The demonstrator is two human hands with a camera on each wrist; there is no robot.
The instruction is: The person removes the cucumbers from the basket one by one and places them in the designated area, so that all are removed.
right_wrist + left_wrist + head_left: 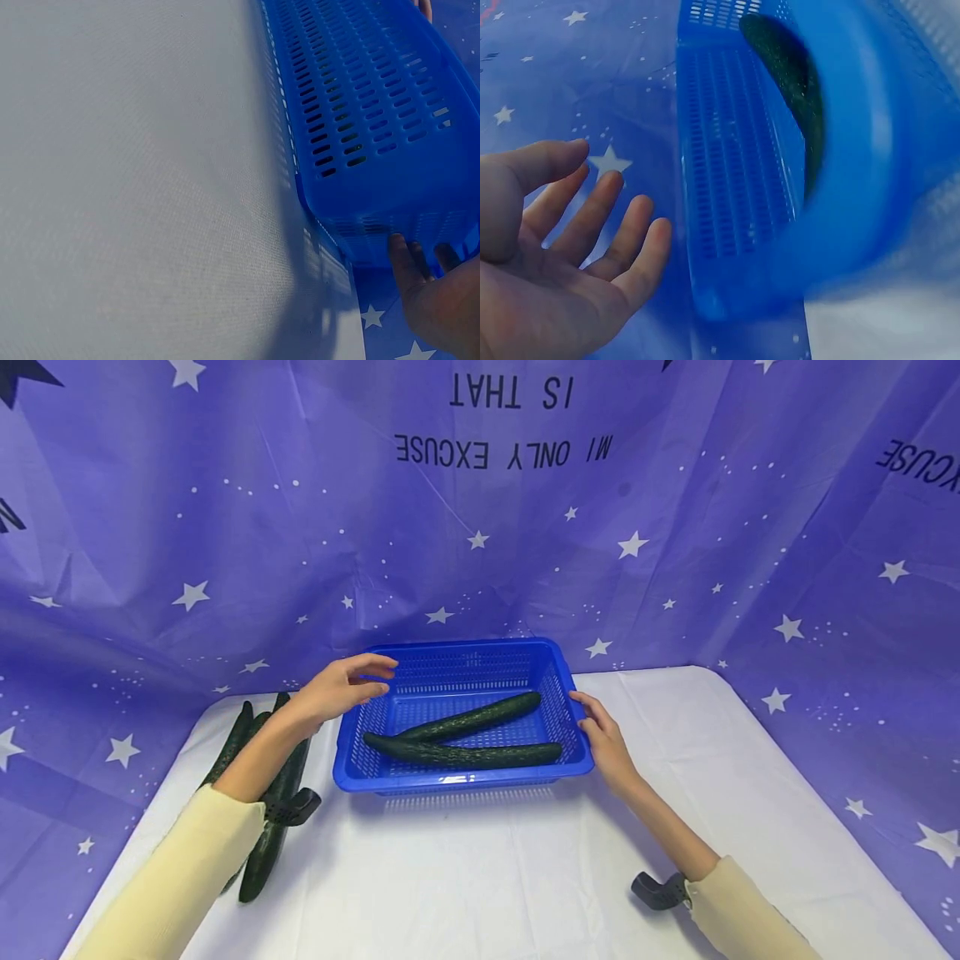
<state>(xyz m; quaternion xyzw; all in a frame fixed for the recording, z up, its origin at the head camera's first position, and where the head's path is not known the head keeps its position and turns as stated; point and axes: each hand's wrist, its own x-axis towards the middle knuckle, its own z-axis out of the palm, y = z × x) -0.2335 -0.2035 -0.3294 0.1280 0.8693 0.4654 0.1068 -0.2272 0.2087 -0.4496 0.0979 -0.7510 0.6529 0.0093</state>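
Note:
A blue slotted plastic basket [465, 783] stands on the white table with two long dark cucumbers inside, a rear cucumber [480, 717] and a front cucumber [480, 756] whose left ends meet. My left hand [341, 687] hovers by the basket's left rear corner, fingers loosely bent and holding nothing; the left wrist view shows its palm [570, 285] apart from the basket wall. At the opposite end my right hand [607, 743] grips the rim. In the right wrist view its fingers [405, 262] bend against the basket's end wall.
Several more cucumbers [281, 810] lie at the table's left side, partly hidden under my left forearm. Behind the basket hangs a purple cloth [480, 568] with stars and lettering, close to the rear edge of the white-covered table [480, 877].

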